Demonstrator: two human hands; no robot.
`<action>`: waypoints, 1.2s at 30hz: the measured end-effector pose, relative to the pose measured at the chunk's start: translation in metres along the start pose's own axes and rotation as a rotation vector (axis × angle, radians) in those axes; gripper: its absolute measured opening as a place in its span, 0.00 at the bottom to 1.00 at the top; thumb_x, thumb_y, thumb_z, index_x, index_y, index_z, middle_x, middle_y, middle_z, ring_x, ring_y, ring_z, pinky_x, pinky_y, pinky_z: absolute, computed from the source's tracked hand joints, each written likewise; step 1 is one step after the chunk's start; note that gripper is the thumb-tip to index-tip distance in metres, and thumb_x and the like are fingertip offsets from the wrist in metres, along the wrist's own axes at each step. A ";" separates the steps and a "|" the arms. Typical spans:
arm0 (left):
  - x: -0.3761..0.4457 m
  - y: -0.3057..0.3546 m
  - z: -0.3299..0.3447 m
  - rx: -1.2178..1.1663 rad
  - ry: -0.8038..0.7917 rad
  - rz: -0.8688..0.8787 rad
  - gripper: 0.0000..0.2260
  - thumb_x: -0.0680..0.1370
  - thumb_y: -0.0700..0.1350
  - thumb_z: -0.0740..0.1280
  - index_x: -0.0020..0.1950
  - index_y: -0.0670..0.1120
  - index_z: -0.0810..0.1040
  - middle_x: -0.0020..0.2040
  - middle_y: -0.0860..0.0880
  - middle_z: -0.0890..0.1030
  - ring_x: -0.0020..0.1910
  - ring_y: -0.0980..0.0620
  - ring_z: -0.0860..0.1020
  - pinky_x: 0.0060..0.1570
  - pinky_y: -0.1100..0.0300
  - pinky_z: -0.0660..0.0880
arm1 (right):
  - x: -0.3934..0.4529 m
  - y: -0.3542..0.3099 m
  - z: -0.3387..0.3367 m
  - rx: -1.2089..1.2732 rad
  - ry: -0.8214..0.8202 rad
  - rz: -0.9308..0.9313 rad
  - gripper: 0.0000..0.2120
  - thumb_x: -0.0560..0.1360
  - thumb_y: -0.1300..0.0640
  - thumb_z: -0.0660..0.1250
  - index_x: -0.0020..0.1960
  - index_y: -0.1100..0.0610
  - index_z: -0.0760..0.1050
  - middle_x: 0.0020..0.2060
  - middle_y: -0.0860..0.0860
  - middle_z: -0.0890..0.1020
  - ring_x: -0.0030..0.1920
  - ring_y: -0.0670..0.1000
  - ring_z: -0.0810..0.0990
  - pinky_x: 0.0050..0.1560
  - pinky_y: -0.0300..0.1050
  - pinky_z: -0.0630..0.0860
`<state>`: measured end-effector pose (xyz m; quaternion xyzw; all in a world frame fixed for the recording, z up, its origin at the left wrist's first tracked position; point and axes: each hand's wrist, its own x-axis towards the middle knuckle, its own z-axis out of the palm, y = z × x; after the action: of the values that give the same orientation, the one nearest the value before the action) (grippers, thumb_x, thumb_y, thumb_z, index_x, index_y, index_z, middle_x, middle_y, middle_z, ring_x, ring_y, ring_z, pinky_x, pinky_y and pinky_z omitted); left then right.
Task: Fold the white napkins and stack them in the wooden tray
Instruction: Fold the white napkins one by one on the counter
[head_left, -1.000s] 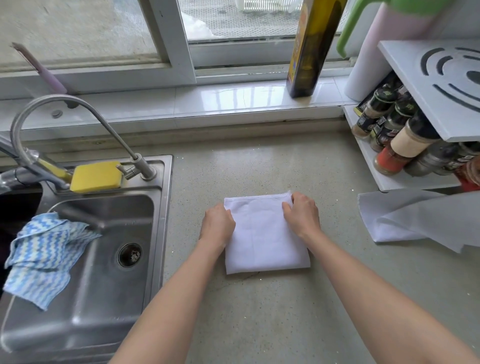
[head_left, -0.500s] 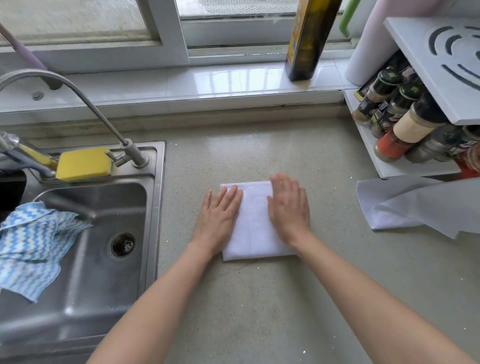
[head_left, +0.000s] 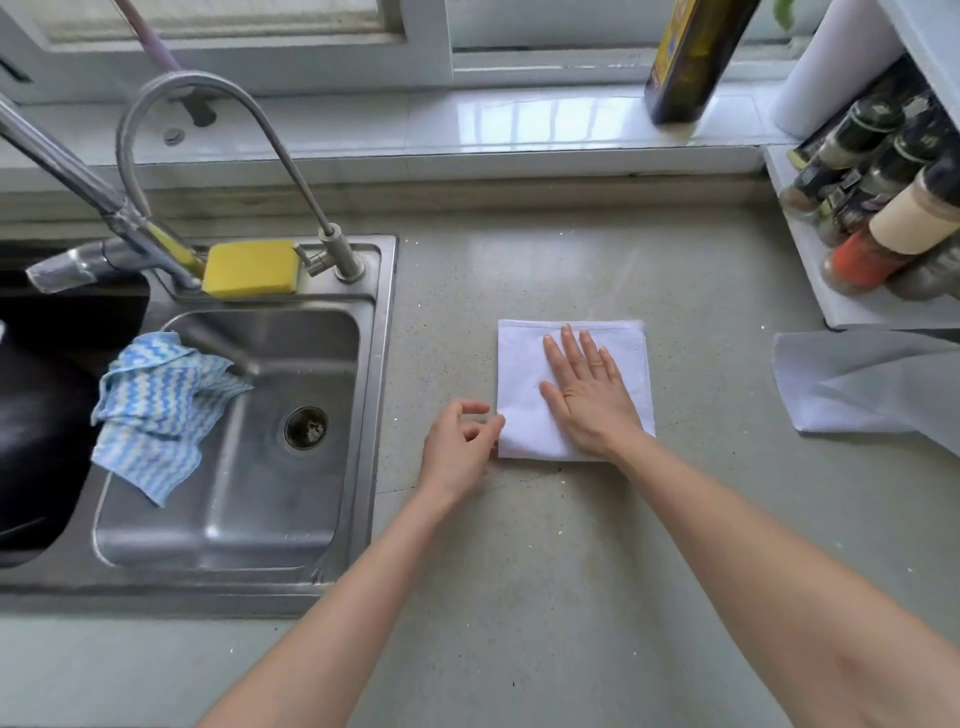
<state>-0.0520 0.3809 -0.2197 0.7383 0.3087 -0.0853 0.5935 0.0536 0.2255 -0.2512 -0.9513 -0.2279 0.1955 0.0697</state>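
Lying square and folded on the speckled stone counter (head_left: 519, 571): one white cloth napkin (head_left: 519, 374). Right hand (head_left: 587, 395) pressed flat on it, fingers straight; left hand (head_left: 457, 447) loosely curled beside its near-left corner, holding nothing.

Folded napkin (head_left: 524, 384): white, roughly square, flat on the speckled countertop (head_left: 519, 545), right of the sink.
Right hand (head_left: 587, 395): lies flat on the napkin, fingers straight and pointing away.
Left hand (head_left: 460, 447): at the napkin's near left corner, fingers loosely curled; whether it touches the cloth is unclear.
Unfolded napkin (head_left: 857, 384): white, loose, at the right edge below the spice rack (head_left: 810, 270).
Sink (head_left: 379, 395): steel, with a blue-and-white cloth (head_left: 156, 415) over its left rim.
Sponge (head_left: 249, 267): yellow, behind the basin, by the tap (head_left: 208, 104).
Bottle (head_left: 691, 57): dark, on the windowsill.
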 end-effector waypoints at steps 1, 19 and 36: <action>-0.002 0.001 0.001 0.014 0.011 0.018 0.12 0.77 0.47 0.68 0.58 0.45 0.74 0.41 0.47 0.84 0.40 0.51 0.80 0.40 0.58 0.74 | 0.000 -0.001 -0.001 0.001 -0.006 0.002 0.28 0.82 0.44 0.44 0.77 0.49 0.35 0.76 0.49 0.35 0.76 0.49 0.33 0.73 0.46 0.31; 0.045 -0.005 0.043 1.169 0.010 0.543 0.25 0.84 0.51 0.44 0.79 0.46 0.41 0.79 0.48 0.41 0.78 0.51 0.41 0.74 0.53 0.36 | -0.007 0.002 0.008 -0.015 0.097 0.005 0.28 0.83 0.46 0.44 0.77 0.52 0.36 0.77 0.50 0.37 0.76 0.50 0.35 0.73 0.44 0.31; 0.050 -0.007 0.041 1.332 0.030 0.629 0.27 0.82 0.53 0.41 0.78 0.44 0.39 0.79 0.45 0.40 0.77 0.46 0.38 0.74 0.45 0.37 | -0.063 0.029 0.017 -0.075 0.259 0.277 0.28 0.83 0.50 0.46 0.78 0.58 0.40 0.78 0.53 0.42 0.77 0.50 0.39 0.74 0.46 0.32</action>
<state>-0.0062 0.3614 -0.2616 0.9971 -0.0267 -0.0704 0.0113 0.0070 0.1715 -0.2520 -0.9927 -0.0912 0.0703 0.0356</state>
